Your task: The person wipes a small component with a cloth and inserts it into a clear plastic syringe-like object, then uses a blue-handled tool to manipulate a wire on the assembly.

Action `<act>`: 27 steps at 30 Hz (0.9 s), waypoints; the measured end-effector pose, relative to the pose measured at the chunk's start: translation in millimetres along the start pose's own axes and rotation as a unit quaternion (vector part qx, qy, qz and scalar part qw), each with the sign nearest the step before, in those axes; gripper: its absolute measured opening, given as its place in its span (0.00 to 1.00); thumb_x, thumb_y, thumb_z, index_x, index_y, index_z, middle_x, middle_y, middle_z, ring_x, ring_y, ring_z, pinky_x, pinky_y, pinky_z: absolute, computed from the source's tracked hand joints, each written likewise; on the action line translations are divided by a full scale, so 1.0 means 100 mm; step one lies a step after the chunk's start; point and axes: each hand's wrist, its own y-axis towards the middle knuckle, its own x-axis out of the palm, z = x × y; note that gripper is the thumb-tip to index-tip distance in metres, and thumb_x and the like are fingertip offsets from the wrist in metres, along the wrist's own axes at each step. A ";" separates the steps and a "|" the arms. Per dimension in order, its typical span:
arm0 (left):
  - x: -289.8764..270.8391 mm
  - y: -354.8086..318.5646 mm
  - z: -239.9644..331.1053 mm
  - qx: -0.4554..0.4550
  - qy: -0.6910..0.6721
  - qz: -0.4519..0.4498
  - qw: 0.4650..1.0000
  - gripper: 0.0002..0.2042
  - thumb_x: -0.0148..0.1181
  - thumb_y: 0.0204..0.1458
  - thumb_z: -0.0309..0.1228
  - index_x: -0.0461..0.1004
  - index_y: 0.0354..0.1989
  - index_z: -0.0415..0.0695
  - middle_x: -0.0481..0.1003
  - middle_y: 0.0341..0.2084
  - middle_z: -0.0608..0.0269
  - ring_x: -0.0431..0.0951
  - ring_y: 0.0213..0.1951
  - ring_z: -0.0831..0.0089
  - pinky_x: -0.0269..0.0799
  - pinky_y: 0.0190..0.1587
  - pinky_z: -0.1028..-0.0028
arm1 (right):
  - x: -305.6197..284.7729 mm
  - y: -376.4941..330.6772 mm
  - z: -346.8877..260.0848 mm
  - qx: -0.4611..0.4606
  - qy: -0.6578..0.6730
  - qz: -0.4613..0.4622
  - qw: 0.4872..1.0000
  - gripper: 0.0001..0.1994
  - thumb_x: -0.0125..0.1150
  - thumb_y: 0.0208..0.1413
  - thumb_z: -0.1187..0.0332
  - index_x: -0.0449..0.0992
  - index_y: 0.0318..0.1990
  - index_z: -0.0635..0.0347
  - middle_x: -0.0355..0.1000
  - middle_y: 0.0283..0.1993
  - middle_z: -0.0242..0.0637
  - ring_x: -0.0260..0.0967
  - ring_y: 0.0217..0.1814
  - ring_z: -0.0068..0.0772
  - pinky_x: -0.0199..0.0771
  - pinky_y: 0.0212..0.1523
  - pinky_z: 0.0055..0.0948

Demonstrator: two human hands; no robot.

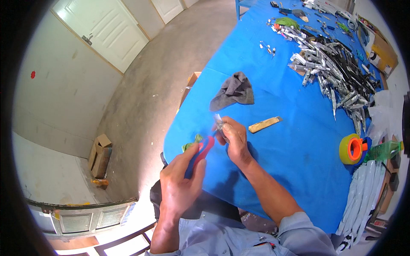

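My left hand (181, 183) is closed around a pink, curved thing (204, 152), blurred, with its kind unclear. To its right, my right hand (235, 138) pinches a small silvery piece (219, 123) that looks wrapped in clear plastic. The two hands are apart, held above the blue-covered table (294, 166) near its left edge. A crumpled green thing (192, 144) shows just beyond my left fingers. Past my right hand lies a tan, flat strip (265, 124) with a darker end. A grey cloth (235, 91) sits crumpled farther off.
A big heap of silvery and black wrapped pieces (333, 68) covers the far right. Tape rolls (350, 149), a green bottle (384, 150) and pale plastic sleeves (363, 187) line the right edge. Cardboard boxes (99, 158) stand on the floor to the left.
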 end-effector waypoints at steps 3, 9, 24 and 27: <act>-0.01 -0.04 0.04 -0.005 0.006 -0.002 1.000 0.18 0.67 0.54 0.20 0.77 0.54 0.36 0.82 0.38 0.45 0.86 0.37 0.56 0.80 0.41 0.66 | -0.03 0.02 -0.03 -0.026 0.012 -0.013 1.000 0.15 0.42 0.67 0.64 0.75 0.39 0.62 0.65 0.25 0.27 0.57 0.25 0.17 0.57 0.26 0.23; 0.02 -0.05 -0.03 0.012 0.010 0.004 1.000 0.18 0.67 0.54 0.20 0.77 0.54 0.37 0.83 0.38 0.46 0.86 0.38 0.56 0.80 0.41 0.67 | -0.02 0.01 0.00 -0.026 0.005 -0.020 0.999 0.16 0.40 0.66 0.64 0.75 0.40 0.63 0.64 0.25 0.27 0.55 0.24 0.17 0.56 0.27 0.24; -0.13 0.09 -0.06 0.009 0.017 -0.049 0.999 0.17 0.68 0.52 0.20 0.79 0.52 0.41 0.82 0.34 0.49 0.85 0.32 0.57 0.79 0.35 0.67 | 0.01 -0.01 0.00 -0.018 -0.011 -0.020 1.000 0.16 0.40 0.65 0.65 0.76 0.41 0.65 0.65 0.25 0.28 0.56 0.25 0.17 0.58 0.27 0.24; -0.15 0.14 -0.08 0.020 0.028 -0.060 0.998 0.17 0.69 0.52 0.20 0.79 0.52 0.42 0.82 0.33 0.49 0.84 0.31 0.56 0.79 0.33 0.67 | 0.02 -0.01 0.02 -0.026 -0.001 -0.010 1.000 0.17 0.40 0.65 0.65 0.76 0.41 0.65 0.64 0.25 0.28 0.56 0.25 0.18 0.58 0.27 0.24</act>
